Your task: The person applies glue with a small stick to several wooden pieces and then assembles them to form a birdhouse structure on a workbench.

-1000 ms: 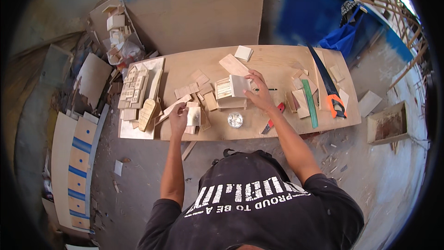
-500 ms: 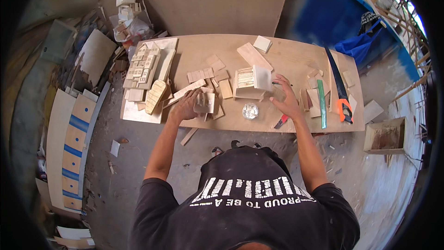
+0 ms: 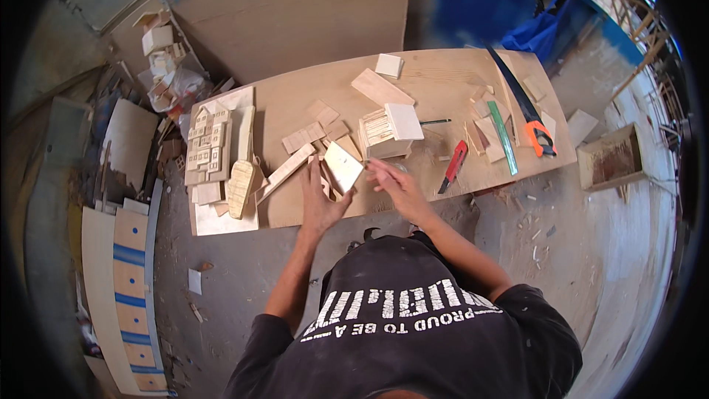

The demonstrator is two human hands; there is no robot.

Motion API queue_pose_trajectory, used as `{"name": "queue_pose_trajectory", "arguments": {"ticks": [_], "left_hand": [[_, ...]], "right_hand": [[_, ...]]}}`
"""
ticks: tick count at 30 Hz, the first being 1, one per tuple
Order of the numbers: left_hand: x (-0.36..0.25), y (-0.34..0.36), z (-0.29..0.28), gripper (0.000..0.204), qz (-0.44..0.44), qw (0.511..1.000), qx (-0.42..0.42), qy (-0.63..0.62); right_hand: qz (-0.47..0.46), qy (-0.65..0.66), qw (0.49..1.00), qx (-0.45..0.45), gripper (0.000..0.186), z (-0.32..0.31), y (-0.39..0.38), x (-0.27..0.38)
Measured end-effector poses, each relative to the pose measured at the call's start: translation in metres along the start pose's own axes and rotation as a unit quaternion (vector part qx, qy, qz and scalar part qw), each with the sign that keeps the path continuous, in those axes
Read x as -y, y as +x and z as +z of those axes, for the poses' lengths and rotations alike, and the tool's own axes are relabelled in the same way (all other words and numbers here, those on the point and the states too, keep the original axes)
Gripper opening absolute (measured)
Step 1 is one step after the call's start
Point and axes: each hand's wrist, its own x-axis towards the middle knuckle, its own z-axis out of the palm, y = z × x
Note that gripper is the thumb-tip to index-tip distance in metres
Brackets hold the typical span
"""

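L hand (image 3: 323,196) has a pale panel (image 3: 344,165) gripped btwn thumb & fingers, near edge of the tabletop (image 3: 443,83), just L of the wooden box (image 3: 378,131). R hand (image 3: 396,186) is right up by the panel's R corner, fingers half bent; can't tell from here if it's touching. Offcuts (image 3: 304,137) lie behind the panel. Over on the R: red knife (image 3: 453,168), green ruler (image 3: 501,137), then the saw (image 3: 522,100) w/ orange handle.
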Motion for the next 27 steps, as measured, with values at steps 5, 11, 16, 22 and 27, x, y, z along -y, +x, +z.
{"name": "queue_pose_trajectory", "arguments": {"ticks": [5,11,16,22,27], "left_hand": [[-0.034,-0.011,0.002,0.109,-0.054,0.998,-0.022,0.002],[-0.007,-0.007,-0.036,0.029,-0.289,0.766,0.112,-0.563],[-0.012,0.004,-0.048,0.065,-0.244,0.597,0.319,-0.694],[-0.025,0.021,-0.027,0.084,-0.175,0.600,0.312,-0.716],[-0.029,0.090,-0.013,0.091,-0.053,0.844,0.262,-0.465]], "right_hand": [[-0.041,-0.032,0.998,-0.021,0.038,0.011,0.007,-0.006],[0.071,0.106,0.992,-0.019,0.033,0.005,0.008,0.009],[0.127,0.136,0.981,0.056,0.033,0.003,0.008,0.026],[0.062,0.045,0.997,-0.019,0.037,-0.014,0.009,0.054],[-0.051,-0.165,0.980,-0.096,0.036,-0.087,0.028,0.049]]}}
